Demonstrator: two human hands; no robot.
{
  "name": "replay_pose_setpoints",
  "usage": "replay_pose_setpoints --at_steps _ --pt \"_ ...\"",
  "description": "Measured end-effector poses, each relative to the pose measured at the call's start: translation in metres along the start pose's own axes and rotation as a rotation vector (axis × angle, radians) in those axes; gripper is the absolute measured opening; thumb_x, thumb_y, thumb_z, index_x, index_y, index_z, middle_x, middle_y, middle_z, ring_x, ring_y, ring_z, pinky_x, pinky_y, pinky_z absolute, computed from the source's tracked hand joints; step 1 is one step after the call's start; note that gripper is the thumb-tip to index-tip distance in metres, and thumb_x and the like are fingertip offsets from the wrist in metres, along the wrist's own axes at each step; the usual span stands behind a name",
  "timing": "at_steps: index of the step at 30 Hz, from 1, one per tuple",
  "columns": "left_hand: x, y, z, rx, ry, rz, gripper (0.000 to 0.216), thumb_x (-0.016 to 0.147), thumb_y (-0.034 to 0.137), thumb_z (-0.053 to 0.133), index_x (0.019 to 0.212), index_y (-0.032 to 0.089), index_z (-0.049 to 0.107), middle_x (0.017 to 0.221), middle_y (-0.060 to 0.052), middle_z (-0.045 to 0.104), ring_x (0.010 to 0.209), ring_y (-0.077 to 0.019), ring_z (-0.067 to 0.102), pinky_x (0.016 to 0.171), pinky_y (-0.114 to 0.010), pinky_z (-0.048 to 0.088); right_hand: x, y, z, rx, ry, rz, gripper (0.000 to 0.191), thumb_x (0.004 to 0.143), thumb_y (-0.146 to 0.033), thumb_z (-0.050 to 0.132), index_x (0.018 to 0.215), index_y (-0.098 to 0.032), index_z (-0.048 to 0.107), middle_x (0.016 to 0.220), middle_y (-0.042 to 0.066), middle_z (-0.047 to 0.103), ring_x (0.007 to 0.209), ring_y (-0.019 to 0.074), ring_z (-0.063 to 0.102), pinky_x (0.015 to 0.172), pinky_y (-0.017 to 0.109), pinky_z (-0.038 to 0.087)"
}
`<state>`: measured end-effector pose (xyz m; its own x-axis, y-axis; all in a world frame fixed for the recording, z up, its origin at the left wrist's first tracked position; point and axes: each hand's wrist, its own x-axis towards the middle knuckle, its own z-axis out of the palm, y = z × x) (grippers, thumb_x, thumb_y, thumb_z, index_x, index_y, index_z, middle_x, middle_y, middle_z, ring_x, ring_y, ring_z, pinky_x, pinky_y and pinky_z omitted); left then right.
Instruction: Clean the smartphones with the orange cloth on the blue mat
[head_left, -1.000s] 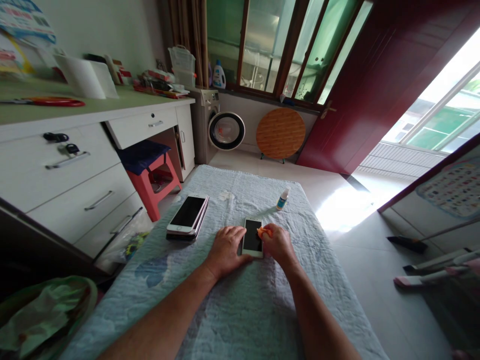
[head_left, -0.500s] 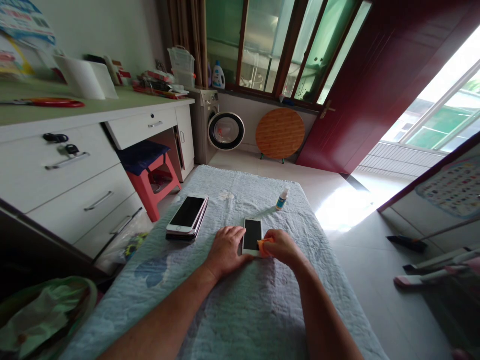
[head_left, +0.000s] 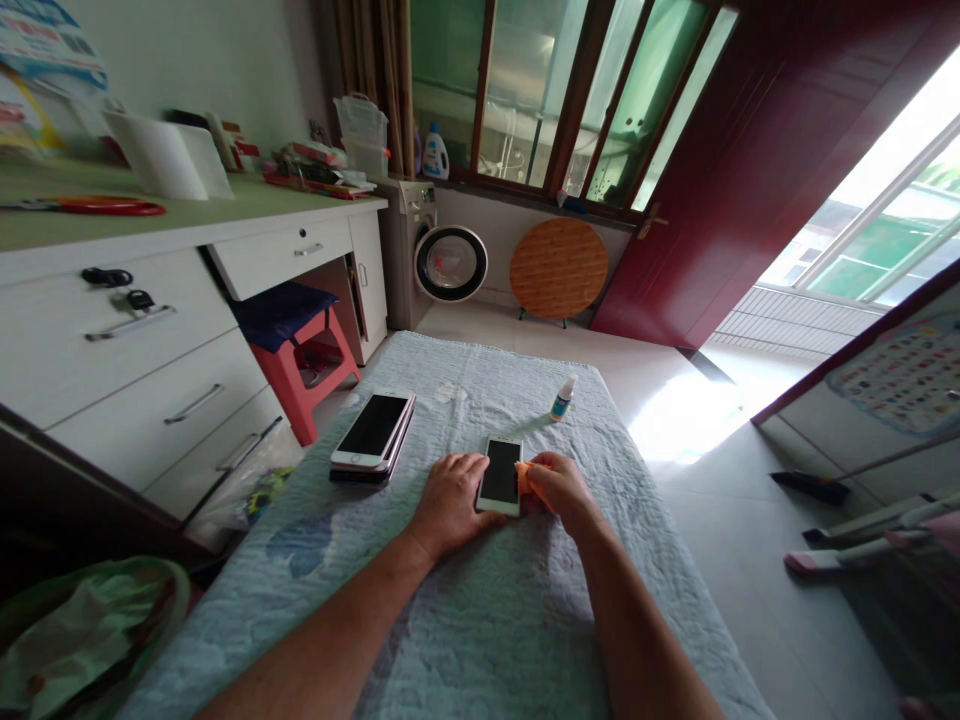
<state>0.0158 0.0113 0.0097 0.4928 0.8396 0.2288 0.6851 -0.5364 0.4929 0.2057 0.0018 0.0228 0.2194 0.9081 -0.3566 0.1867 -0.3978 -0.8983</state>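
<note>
A white smartphone [head_left: 500,475] with a dark screen lies face up on the quilted cover. My left hand [head_left: 450,492] steadies it, fingers along its left edge and thumb at its lower left corner. Pinched in my right hand [head_left: 561,487] is an orange cloth [head_left: 528,480], which touches the phone's right edge. To the left of my hands lies a stack of phones [head_left: 374,432], the top one white with a black screen. Beyond my right hand stands a small spray bottle [head_left: 562,398] with a blue label.
A light blue quilted cover [head_left: 465,630] spreads beneath everything. At the left are a white drawer desk [head_left: 142,370] and a red stool [head_left: 300,370]. A washing machine [head_left: 411,240] with its door ajar and a round wooden tabletop [head_left: 559,266] stand at the back.
My right hand has shifted slightly up with the orange cloth, from the screen's lower right area to the phone's right edge. The left hand stays at the phone.
</note>
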Motion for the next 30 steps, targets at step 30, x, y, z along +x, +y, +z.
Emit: replay_pose_setpoints --at_steps 30 --pt "-0.001 0.01 -0.004 -0.536 0.084 -0.279 0.046 0.081 0.029 0.062 0.125 0.019 0.053 0.109 -0.006 0.07 0.084 -0.0203 0.068 0.075 -0.029 0.053 -0.014 -0.012 0.009 0.195 -0.175 -0.134 0.038 0.067 -0.052 0.065 0.083 -0.018 0.057 0.054 -0.004 0.055 0.04 0.0082 0.045 0.037 0.02 0.03"
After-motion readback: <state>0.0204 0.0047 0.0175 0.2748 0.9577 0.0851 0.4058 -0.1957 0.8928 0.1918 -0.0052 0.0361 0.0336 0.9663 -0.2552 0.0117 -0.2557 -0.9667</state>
